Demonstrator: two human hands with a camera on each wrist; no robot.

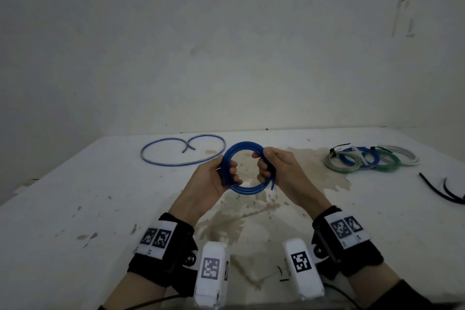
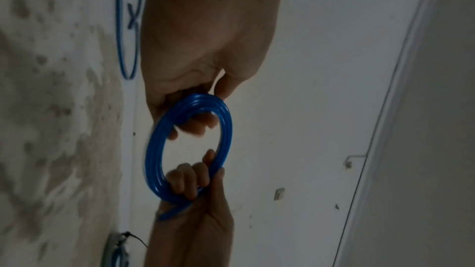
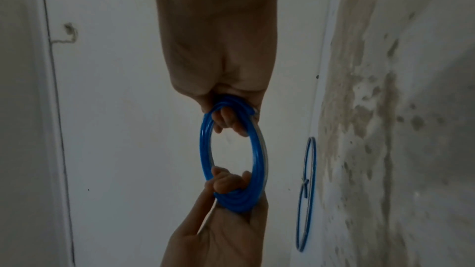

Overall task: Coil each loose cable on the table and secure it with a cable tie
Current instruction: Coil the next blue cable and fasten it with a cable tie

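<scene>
Well, both hands held the blue coil (image 1: pixel 247 167) above the stained surface (image 1: pixel 75 196), left hand (image 1: pixel 214 178) and right hand (image 1: pixel 274 167) each with fingers curled round opposite sides.

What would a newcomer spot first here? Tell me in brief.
The blue coil, held above the table's middle by the left hand and the right hand. Next, the loose blue cable lying far left, and the tied coils piled far right on the stained white table.
</scene>
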